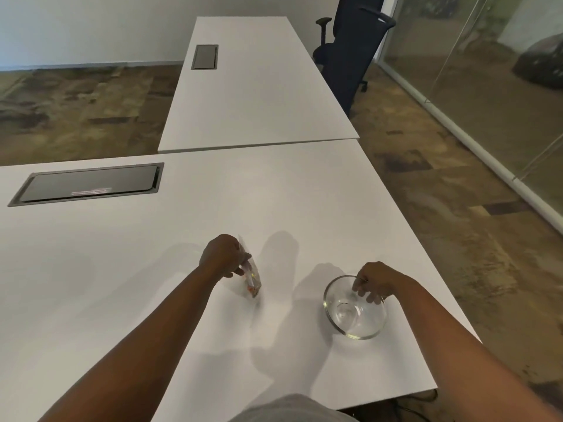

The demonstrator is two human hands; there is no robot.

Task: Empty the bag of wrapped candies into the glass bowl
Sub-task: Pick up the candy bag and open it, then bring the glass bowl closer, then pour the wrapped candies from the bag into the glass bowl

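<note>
Head cam, looking down at a white worktop [152,269]. The left hand [224,255] has its fingers [240,263] curled in tight, pinching the top of a small clear bag of wrapped candies [253,280]; the bag hangs down tilted with its bottom end at or just above the worktop, can't tell if it touches. Some orange stuff shows inside near the bottom. Off to the right, the right hand [376,281] grips the far rim of the glass bowl [355,309], fingers [371,296] hooked loosely over the edge into the bowl. The bowl sits on the worktop, well apart from the bag.
</note>
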